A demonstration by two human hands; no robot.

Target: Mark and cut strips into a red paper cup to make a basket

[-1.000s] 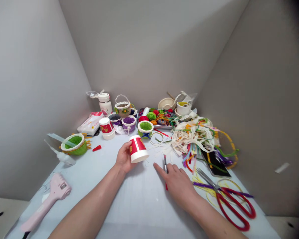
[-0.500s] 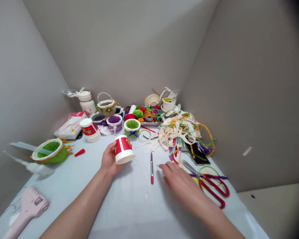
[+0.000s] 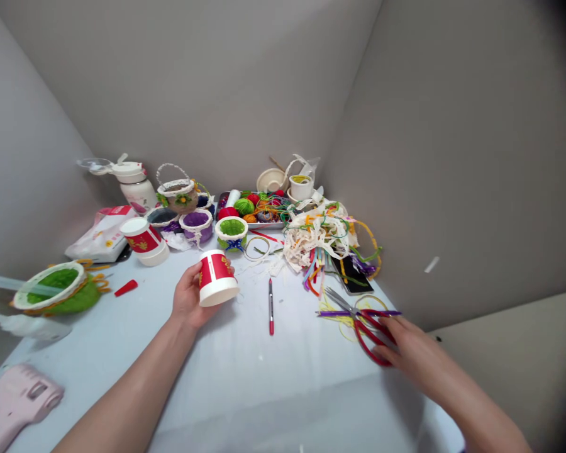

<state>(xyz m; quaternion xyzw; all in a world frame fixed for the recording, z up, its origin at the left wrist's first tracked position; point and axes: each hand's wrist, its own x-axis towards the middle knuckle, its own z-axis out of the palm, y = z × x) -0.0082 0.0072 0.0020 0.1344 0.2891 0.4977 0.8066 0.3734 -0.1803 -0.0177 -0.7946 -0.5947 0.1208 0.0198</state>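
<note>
My left hand (image 3: 191, 296) is wrapped around a red and white paper cup (image 3: 217, 280), tilted with its wide white rim facing down towards me. At the right, the fingers and thumb of my right hand (image 3: 403, 340) are on the red handles of the scissors (image 3: 358, 314). The scissor blades lie a little apart, pointing away to the left over a purple pen (image 3: 330, 313) and yellow strands. Between my hands a red-tipped marker pen (image 3: 271, 308) lies uncapped on the white table. Its red cap (image 3: 126, 288) is probably the piece lying far left.
A second red and white cup (image 3: 146, 242) stands back left, near small woven baskets (image 3: 197, 225). A tray of yarn balls (image 3: 255, 207) is at the back. Tangled lace (image 3: 318, 239) and a phone (image 3: 356, 277) lie right. A pink glue gun (image 3: 26, 399) sits front left.
My right hand has moved right, from beside the marker pen to the scissor handles. My left hand still holds the cup. The whole view has shifted slightly.
</note>
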